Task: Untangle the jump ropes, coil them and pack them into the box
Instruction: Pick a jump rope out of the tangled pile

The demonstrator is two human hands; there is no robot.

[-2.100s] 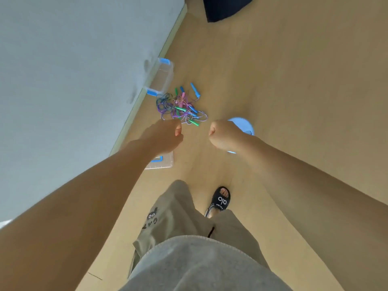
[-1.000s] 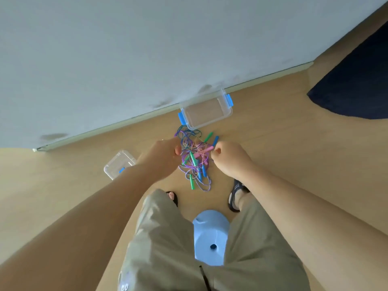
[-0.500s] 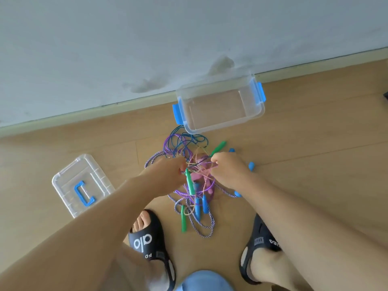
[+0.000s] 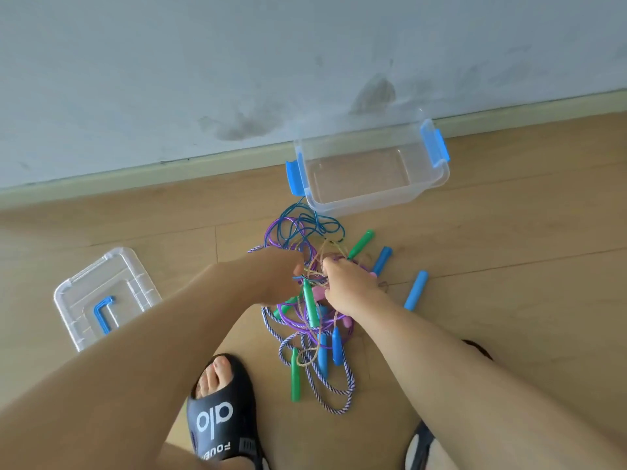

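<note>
Your left hand (image 4: 271,279) and your right hand (image 4: 349,286) are both down in the middle of the tangle of jump ropes (image 4: 308,300), which lies on the wooden floor (image 4: 509,300) just near of the clear box (image 4: 373,201) standing against the wall (image 4: 203,79). Both sets of fingers curl into the cords, and each hand looks to be pinching a strand, though exactly which strand cannot be told from here. Judge the ropes as light and limp: the thin purple, blue and tan cords will slide easily, loop back on themselves and tighten into knots if you pull hard, while the thicker braided rope (image 4: 339,401) at the near edge should hold its shape a little better. The plastic handles are the stiff parts, so they are your best holds; the green handle (image 4: 310,307) between your hands and the blue handle (image 4: 415,290) lying apart on the right are easy ones to start from. Take one handle, lift gently and follow its cord through the knot rather than yanking. The box is open and holds nothing yet, and its lid (image 4: 101,296) lies well apart on the left.
</note>
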